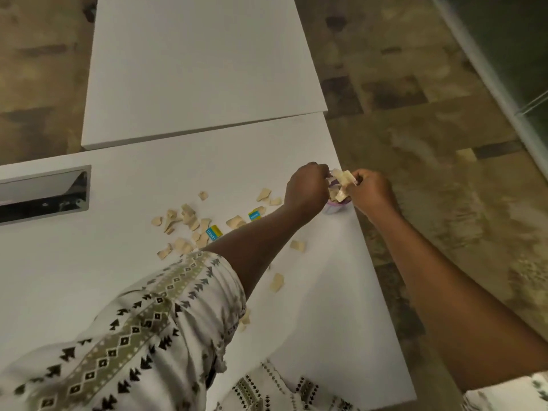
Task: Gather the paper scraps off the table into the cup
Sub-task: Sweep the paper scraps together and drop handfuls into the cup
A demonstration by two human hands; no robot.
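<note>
both hands meeting over the cup (336, 206) at the right edge of the white worktop (118, 286). left hand (307, 188) curled shut at the cup's near-left side, fingers folded in at the rim; whether on the cup wall or on paper, cannot tell. right hand (370, 189) pinched closed on a small bunch of tan scraps (344, 180), held right above the cup mouth. cup mostly hidden between the two hands, only a pale lower wall with a purplish tint showing, standing close to the worktop's right edge.

loose paper scraps (184, 221) spread across the worktop to the left of the cup, thickest in a cluster near the middle, thinner toward the cup. two blue and yellow printed pieces among them: one (214, 232) at the cluster's right side, another (255, 215) nearer the left forearm. a few single tan bits apart from the rest: one (297, 245) just right of the left forearm, one (276, 282) further toward the body, more (245, 319) half tucked beside the patterned sleeve (142, 330).

rectangular metal-framed opening (44, 191) set into the worktop at far left. second white tabletop (201, 63) butted against the far side, bare. mottled brown floor (430, 129) to the right.
</note>
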